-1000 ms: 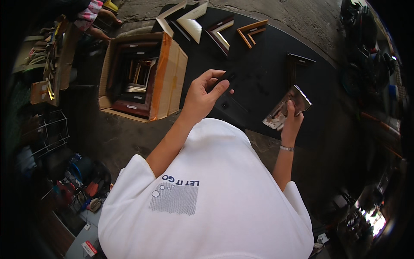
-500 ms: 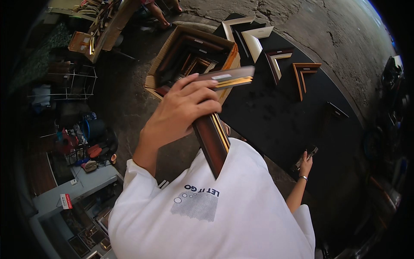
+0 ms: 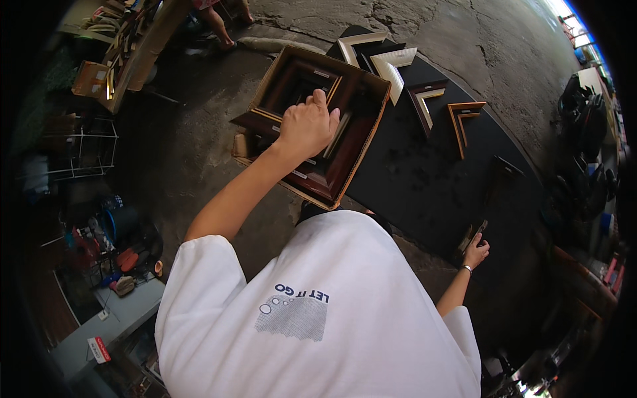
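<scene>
Setting: Cracked concrete floor [image 3: 464, 33] of a cluttered workshop, viewed from above the person's head.
Landmark: an open cardboard box [image 3: 371, 142] of dark wooden frame corner samples stood on the floor ahead of the person.
Mat: a black mat [image 3: 424, 179] lay immediately right of the box, its near edge running back toward the person.
Laid-out samples: four corner pieces [image 3: 424, 99] sat in a row on the mat, just right of the box's far corner, two pale and two brown; a fifth dark piece [image 3: 501, 166] lay further right, apart from them.
Left hand [image 3: 306, 126]: over the middle of the box, fingers curled down among the frame pieces inside; whether it gripped one could not be told.
Right hand [image 3: 476, 251]: well right of the box, at the mat's near edge, closed around a small dark sample [image 3: 472, 233].
Change noted: half a second earlier the left hand was raised near the camera holding a dark gilt-edged corner piece; it was now lowered into the box and that piece could not be made out separately.
Reading: the piece had probably gone back into the box.
Surroundings: shelving and tools [image 3: 99, 245] lay left of the box.
</scene>
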### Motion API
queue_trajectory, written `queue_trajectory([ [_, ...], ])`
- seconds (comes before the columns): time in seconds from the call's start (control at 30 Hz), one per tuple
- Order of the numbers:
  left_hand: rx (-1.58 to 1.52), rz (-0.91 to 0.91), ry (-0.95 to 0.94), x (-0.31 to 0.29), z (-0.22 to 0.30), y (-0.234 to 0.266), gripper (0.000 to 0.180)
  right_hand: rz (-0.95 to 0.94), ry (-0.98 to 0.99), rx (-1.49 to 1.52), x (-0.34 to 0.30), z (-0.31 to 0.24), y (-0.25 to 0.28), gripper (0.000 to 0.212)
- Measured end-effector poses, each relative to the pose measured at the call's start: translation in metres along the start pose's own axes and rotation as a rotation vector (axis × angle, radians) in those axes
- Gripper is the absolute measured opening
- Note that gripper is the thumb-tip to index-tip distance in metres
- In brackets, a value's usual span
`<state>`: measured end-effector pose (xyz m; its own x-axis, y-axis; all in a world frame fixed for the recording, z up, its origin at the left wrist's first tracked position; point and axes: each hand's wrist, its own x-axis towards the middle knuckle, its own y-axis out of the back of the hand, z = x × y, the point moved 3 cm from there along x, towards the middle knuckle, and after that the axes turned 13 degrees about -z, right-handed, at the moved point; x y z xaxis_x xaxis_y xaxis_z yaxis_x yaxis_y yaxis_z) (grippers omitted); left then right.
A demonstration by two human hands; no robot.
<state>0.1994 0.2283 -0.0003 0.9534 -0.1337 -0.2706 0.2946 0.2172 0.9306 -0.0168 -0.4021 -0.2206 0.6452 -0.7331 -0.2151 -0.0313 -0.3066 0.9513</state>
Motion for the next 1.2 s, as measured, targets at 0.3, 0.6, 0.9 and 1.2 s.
queue_trajectory([
  [0.3, -0.267, -0.511, -0.070, 0.018, -0.045, -0.027, 0.048, 0.049, 0.139, 0.183, -0.098, -0.016, 0.021, 0.047],
  [0.6, -0.370, -0.550, -0.088, 0.025, -0.054, -0.031, 0.050, -0.091, 0.300, 0.296, -0.137, -0.080, 0.019, 0.042],
  [0.9, -0.365, -0.673, -0.100, 0.004, -0.030, -0.033, 0.049, -0.112, 0.584, 0.456, -0.147, -0.203, 0.054, 0.033],
  [1.2, -0.183, -0.189, -0.273, -0.044, 0.034, 0.037, 0.045, 0.243, 1.390, 0.810, -0.202, -0.326, 0.298, 0.024],
])
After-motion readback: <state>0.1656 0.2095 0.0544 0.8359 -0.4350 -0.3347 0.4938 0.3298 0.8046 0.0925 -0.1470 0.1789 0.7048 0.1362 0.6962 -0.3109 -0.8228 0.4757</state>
